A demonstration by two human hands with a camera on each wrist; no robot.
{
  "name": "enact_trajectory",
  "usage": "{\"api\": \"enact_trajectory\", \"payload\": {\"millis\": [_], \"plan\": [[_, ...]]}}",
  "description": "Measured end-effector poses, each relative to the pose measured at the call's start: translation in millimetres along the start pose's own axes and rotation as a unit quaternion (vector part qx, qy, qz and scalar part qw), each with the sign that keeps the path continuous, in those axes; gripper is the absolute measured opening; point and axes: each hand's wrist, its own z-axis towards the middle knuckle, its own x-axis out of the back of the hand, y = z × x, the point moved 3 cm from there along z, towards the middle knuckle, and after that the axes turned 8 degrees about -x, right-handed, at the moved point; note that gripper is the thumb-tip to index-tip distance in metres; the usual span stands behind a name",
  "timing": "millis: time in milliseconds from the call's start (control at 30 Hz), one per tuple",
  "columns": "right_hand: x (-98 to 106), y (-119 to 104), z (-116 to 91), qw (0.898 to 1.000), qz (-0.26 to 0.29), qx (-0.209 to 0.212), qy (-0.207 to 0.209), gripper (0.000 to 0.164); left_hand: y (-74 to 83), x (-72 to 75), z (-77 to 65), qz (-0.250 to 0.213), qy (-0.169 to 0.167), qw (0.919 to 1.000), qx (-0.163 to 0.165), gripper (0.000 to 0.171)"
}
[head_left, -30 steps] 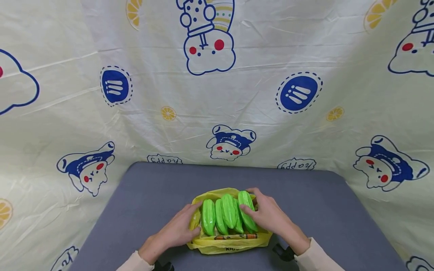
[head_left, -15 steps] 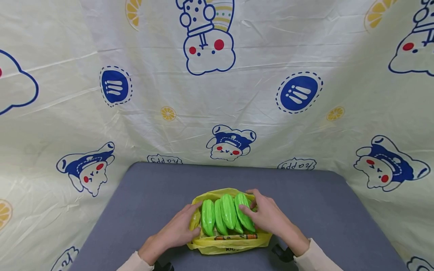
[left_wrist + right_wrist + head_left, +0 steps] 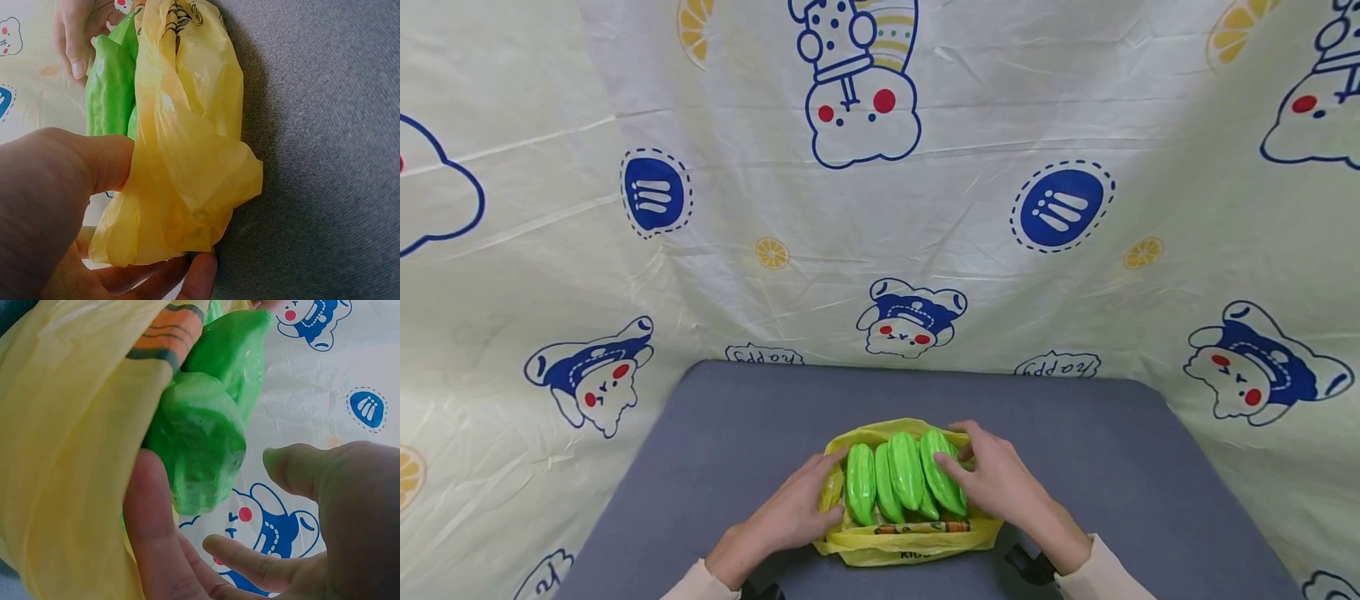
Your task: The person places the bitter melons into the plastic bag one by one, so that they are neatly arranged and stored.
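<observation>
A yellow plastic bag (image 3: 917, 550) lies on the table with its mouth spread. Inside it, several glossy green ribbed gourds (image 3: 904, 471) lie side by side. At the bag's left end, my left hand (image 3: 797, 504) holds the plastic, thumb inside and fingers outside, as the left wrist view shows on the bag (image 3: 187, 125). Over the right end is my right hand (image 3: 1000, 475), thumb and fingers spread. In the right wrist view its thumb (image 3: 294, 465) stands apart from the nearest gourd (image 3: 200, 444), while one finger reaches along the bag's edge.
The grey table (image 3: 760, 417) surrounds the bag. A pale printed sheet (image 3: 880, 217) hangs behind and at both sides of the table. Black wrist straps (image 3: 1030, 567) show near the cream sleeves (image 3: 1101, 575).
The rightmost gourd has shifted left against the others and lies more tilted. My right hand's thumb and fingers have come away from it. The left hand has stayed put.
</observation>
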Motion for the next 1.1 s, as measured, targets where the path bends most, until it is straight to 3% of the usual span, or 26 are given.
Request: {"api": "enact_trajectory", "payload": {"millis": [333, 700, 1100], "plan": [[10, 4, -6, 1.000, -0.003, 0.003, 0.023, 0.061, 1.5, 1.7, 0.9, -0.012, 0.001, 0.9999, 0.003, 0.086], [25, 23, -15, 0.997, 0.031, 0.014, 0.064, 0.045, -0.4, -1.0, -0.8, -0.012, 0.008, 0.9999, 0.003, 0.085], [37, 37, -17, 0.997, 0.023, -0.004, 0.079, 0.047, -0.5, 0.8, -2.0, -0.014, 0.017, 0.9997, -0.010, 0.085]]}}
